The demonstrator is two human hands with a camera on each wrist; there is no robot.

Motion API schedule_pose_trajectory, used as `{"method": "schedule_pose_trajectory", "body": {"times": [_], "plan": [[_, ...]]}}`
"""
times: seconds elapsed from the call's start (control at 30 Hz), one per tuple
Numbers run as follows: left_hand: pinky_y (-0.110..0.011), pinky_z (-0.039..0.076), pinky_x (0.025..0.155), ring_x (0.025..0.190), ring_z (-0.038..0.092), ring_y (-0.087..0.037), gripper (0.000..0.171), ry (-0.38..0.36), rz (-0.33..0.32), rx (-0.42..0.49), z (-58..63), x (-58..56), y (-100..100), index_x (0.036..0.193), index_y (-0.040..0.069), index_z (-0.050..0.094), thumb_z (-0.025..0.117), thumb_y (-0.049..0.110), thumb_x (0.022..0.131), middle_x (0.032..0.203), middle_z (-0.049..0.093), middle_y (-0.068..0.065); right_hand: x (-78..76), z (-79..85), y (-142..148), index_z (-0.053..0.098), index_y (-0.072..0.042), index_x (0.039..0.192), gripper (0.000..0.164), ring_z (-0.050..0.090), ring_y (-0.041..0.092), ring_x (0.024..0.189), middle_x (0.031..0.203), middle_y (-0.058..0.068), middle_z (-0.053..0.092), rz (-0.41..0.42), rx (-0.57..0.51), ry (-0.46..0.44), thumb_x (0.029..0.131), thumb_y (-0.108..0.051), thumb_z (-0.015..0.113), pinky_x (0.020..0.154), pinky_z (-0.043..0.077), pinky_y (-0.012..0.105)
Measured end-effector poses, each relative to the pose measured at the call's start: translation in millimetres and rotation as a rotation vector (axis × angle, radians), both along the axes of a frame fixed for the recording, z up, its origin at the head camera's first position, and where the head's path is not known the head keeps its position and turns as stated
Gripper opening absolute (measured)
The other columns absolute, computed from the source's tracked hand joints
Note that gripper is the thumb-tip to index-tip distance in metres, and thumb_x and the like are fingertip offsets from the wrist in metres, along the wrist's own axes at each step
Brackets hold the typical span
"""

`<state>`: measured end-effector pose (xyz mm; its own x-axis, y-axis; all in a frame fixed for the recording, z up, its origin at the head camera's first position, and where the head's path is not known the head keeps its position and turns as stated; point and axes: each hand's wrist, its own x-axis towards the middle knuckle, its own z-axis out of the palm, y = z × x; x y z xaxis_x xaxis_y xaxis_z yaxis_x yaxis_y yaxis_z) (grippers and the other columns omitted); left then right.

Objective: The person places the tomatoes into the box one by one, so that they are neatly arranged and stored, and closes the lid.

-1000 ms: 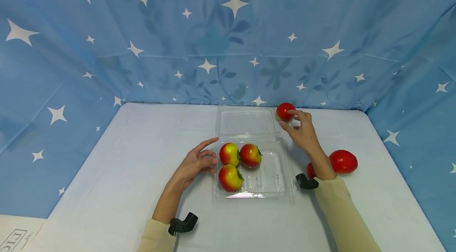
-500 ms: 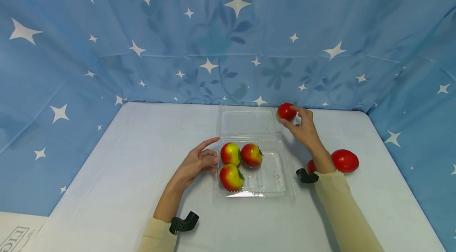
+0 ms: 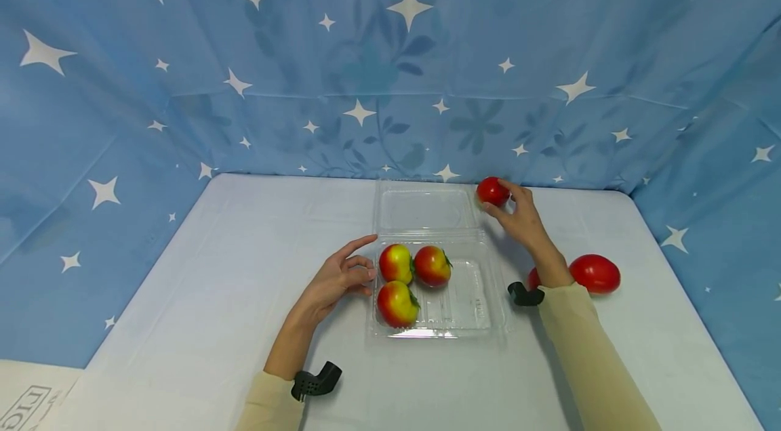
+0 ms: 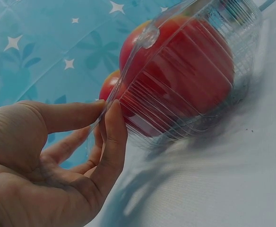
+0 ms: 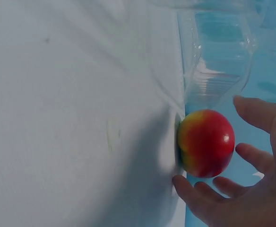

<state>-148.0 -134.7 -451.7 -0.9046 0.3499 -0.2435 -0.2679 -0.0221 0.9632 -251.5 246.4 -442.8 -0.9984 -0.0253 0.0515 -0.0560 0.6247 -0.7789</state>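
In the head view a clear plastic clamshell box (image 3: 466, 295) stands with its lid (image 3: 427, 209) folded back. Three red-and-yellow, peach-like fruits (image 3: 396, 304) with green leaves sit in its left and back part. My left hand (image 4: 67, 161) pinches the box's rim between thumb and fingertips on the left side. At the back edge of the table lies another red-and-yellow fruit (image 5: 207, 143), right of the lid. Around it my right hand (image 3: 521, 217) is spread, thumb on one side and fingers on the other, with a gap showing in the right wrist view.
Two more red fruits, one (image 3: 594, 274) plainly visible and one (image 3: 533, 280) partly covered by my right forearm, lie on the right of the white table (image 3: 256, 248). A blue star-print curtain (image 3: 293, 65) rises behind and beside it. A printed white sheet (image 3: 33, 397) shows front left.
My right index finger has shifted from the front of the fruit toward its far right side. The left hand stays at the box rim, and the view drifts slightly.
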Motion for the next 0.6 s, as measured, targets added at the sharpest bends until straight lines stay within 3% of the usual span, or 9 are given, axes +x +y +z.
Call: {"method": "schedule_pose_trajectory", "body": {"times": [0.37,0.6], "plan": [[-0.025,0.064,0.073,0.072,0.064,-0.014,0.069,0.009,-0.015,0.010,2.6,0.6,1.1,0.160,0.017,0.040,0.067,0.004,0.098,0.099,0.061,-0.001,-9.3,-3.5,6.7,0.035,0.002,0.155,0.065,0.035,0.053,0.148,0.161,0.032,0.033,0.018,-0.038,0.031,0.100,-0.011,0.068,0.122,0.032,0.067],[-0.025,0.064,0.074,0.074,0.065,-0.015,0.068,0.008,-0.010,-0.003,1.4,0.6,1.1,0.159,0.020,0.042,0.068,0.006,0.097,0.100,0.061,-0.002,-12.7,-4.9,7.8,0.037,-0.002,0.153,0.066,0.035,0.050,0.150,0.160,0.028,0.039,0.004,-0.043,0.019,0.097,-0.009,0.072,0.122,0.033,0.067]]}}
